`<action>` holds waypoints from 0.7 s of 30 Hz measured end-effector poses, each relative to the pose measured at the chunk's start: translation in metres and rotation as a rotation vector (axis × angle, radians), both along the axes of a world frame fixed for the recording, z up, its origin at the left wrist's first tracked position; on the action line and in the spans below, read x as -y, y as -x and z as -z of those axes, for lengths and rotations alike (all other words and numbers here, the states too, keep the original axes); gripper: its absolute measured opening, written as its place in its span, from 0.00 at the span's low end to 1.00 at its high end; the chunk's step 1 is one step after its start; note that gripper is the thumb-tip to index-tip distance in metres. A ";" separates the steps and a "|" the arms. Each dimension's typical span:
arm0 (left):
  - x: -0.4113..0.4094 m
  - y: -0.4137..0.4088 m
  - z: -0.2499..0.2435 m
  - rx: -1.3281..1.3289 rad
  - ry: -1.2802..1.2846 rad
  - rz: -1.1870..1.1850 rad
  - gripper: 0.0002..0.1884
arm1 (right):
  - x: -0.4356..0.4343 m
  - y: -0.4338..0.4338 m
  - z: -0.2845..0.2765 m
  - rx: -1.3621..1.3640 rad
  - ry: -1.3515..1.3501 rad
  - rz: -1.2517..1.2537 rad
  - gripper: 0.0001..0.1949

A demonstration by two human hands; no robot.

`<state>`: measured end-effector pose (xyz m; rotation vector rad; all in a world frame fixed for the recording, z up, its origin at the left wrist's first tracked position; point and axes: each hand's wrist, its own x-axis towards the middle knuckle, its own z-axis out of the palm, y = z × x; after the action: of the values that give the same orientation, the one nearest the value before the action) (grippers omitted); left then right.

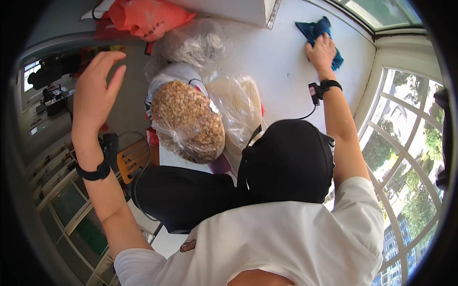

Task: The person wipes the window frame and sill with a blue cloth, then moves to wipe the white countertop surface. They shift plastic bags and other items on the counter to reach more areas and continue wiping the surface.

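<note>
My right hand (322, 53) lies on a dark blue cloth (318, 29), pressing it against the white surface (282, 82) near the window corner. The cloth is bunched, and part of it is hidden under the palm. My left hand (94, 93) is raised in the air on the left, with its thumb apart from the fingers and nothing in it. Between my arms sits a clear plastic bag of brown, chunky dried food (186, 118). Beside it lies a clear bag of thin, pale sticks or noodles (247, 96).
A red plastic bag (150, 16) bearing writing and a crumpled clear bag (196, 41) lie toward the back left. A white box-like block (236, 9) stands at the back. Barred windows (402, 143) line the right. A wooden slatted chair (134, 161) is at lower left.
</note>
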<state>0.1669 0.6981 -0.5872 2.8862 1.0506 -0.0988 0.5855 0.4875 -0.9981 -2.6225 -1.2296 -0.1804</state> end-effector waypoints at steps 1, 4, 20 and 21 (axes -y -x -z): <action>0.002 -0.005 -0.004 -0.012 0.061 -0.063 0.12 | -0.002 0.028 0.000 0.010 -0.014 -0.120 0.24; 0.009 -0.009 -0.026 0.143 -0.006 0.070 0.14 | -0.012 0.083 -0.031 -0.540 0.008 -0.532 0.28; 0.055 -0.018 -0.007 0.168 0.215 -0.110 0.15 | 0.018 0.075 -0.038 -0.537 -0.083 -0.420 0.20; 0.056 -0.018 -0.010 0.157 0.201 -0.130 0.16 | 0.012 0.072 -0.060 -0.818 -0.103 -0.341 0.19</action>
<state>0.1848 0.6420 -0.5773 2.5928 1.1244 0.0279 0.5131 0.4754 -0.9379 -1.9846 -1.2478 0.7800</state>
